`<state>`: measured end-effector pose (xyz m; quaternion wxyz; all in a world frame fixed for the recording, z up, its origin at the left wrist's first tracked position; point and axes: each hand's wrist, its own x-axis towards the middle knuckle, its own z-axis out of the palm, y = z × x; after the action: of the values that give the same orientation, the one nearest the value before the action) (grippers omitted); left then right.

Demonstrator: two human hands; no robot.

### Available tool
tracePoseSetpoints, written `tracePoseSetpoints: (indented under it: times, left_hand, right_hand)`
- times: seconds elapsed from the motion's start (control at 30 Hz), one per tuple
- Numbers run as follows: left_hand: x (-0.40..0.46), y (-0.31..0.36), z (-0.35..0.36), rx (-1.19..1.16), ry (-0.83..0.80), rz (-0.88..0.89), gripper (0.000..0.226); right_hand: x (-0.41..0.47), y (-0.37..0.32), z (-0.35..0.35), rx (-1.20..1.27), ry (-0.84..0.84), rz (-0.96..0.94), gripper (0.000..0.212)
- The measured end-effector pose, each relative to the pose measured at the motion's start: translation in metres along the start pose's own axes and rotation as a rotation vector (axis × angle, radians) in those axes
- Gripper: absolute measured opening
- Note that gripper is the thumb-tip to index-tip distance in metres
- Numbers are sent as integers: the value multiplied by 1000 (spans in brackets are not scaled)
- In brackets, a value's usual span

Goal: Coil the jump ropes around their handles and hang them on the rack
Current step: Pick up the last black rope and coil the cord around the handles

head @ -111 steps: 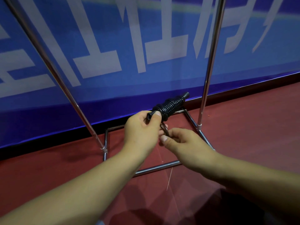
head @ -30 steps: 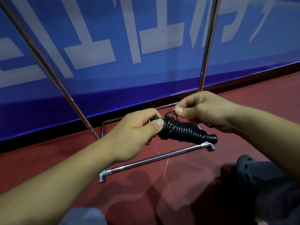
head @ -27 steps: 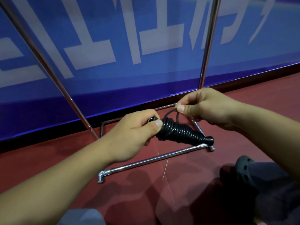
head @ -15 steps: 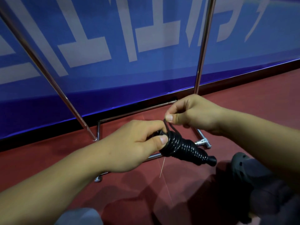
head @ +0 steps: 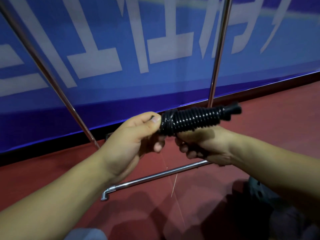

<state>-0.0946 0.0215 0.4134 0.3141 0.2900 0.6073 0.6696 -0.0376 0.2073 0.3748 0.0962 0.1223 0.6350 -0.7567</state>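
A black jump rope [head: 194, 119] is wound tightly round its handles into one bundle, held level in front of me with the handle tips pointing right. My left hand [head: 136, 137] grips the bundle's left end, thumb pressed on the coils. My right hand [head: 206, 144] holds the bundle from below, fingers curled under it. The chrome rack [head: 155, 177] stands on the floor behind and below, with two upright poles [head: 217, 54] rising out of view. The rack's top is hidden.
A blue banner [head: 155, 40] with white lettering runs along the wall behind the rack. The floor [head: 277, 122] is dark red. A dark shoe [head: 259, 193] shows at the lower right and a grey knee at the bottom edge.
The bundle has been lifted and turned level, tips now pointing right. My right hand left the rope end it was pinching above and moved under the bundle.
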Motion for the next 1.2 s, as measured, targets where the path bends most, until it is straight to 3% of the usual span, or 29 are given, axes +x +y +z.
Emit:
tracePoseSetpoints:
  times: [0.13,0.37,0.53,0.73,1.0,1.2]
  left_hand:
    - [7,0,0,-135,104,-66,21]
    - [20,-8,-3,-192,285,-135,27]
    - [23,-14,2,88,419,-81,26]
    - [29,-24,-1,474,492,53,41]
    - [32,-29,-12,872,462,37,39]
    - [34,-30,-18,964,401,-20,35]
  right_hand:
    - [4,5,12,-16,64,-111,21]
    - [-1,8,26,-264,78,-307,16]
    - [-1,10,27,-592,75,-368,21]
    - [-5,11,33,-907,185,-418,9]
    - [-13,11,32,-1040,228,-491,19]
    - [-21,2,30,-1043,321,-591,9]
